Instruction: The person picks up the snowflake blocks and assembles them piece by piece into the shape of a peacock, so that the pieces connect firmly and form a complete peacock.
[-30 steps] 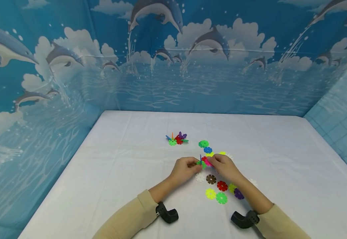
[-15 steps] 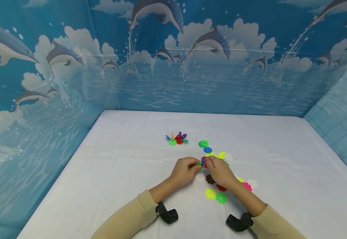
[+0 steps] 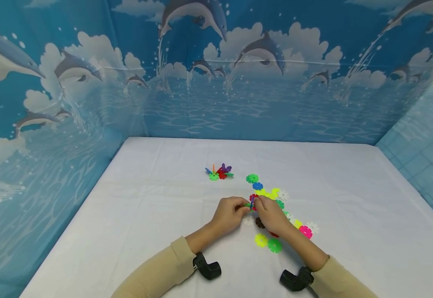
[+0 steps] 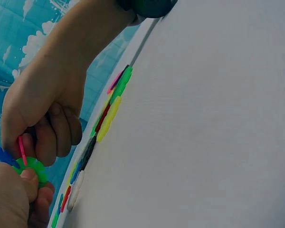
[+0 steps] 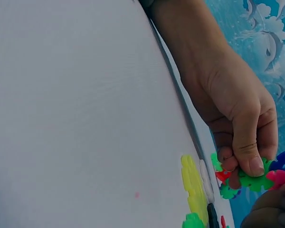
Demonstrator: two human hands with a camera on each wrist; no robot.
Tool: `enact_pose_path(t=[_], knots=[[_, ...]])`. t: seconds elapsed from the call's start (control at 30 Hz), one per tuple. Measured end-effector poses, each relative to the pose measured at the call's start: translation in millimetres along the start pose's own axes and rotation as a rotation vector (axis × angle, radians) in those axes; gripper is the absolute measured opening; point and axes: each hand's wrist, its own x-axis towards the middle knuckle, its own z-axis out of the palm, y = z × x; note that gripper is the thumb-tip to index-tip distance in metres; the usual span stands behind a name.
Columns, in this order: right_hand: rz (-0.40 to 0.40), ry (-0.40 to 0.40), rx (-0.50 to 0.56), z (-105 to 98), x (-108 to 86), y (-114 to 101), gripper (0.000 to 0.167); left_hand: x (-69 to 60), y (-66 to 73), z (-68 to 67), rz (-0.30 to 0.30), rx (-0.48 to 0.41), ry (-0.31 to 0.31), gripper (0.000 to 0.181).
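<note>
The held discs [image 5: 257, 183] are green, blue and pink, the backdrop [image 3: 216, 114] dolphin-patterned blue.

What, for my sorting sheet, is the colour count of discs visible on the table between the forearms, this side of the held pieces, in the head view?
White disc: 1
Brown disc: 1, partly hidden
Red disc: 1, mostly hidden
Yellow disc: 1
Green disc: 1
Total: 5 visible

Head view was bright, evenly lit; faint soft shadow fell on white tabletop [image 3: 164, 186] beside right forearm [image 3: 306, 246]. Hanging at right [image 3: 430, 120] looked pale, washed out. Both wrist views were dimmer, tabletop greyed; small discs [image 3: 274, 246] in head view looked slightly soft.
</note>
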Motion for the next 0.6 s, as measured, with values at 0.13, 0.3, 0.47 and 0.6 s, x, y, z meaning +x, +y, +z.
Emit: enact_pose_path(t=[0.13, 0.3, 0.47, 0.6], knots=[[0.026, -0.037, 0.039, -5.7, -0.1, 2.1, 0.035, 0.2, 0.3, 1.0, -0.057, -0.033, -0.033, 0.004], [0.085, -0.071, 0.084, -17.7, -3.5, 5.4, 0.049, 0.2, -1.1, 2.6, -0.123, -0.079, -0.045, 0.005], [0.132, -0.044, 0.037, -38.6, -6.0, 15.5, 0.057, 1.3, -2.8, 3.1, -0.166, -0.125, -0.025, 0.006], [0.143, -0.013, -0.063, -54.4, -9.7, 28.8, 0.05, 1.7, -2.8, 2.6, -0.196, -0.158, -0.02, 0.006]])
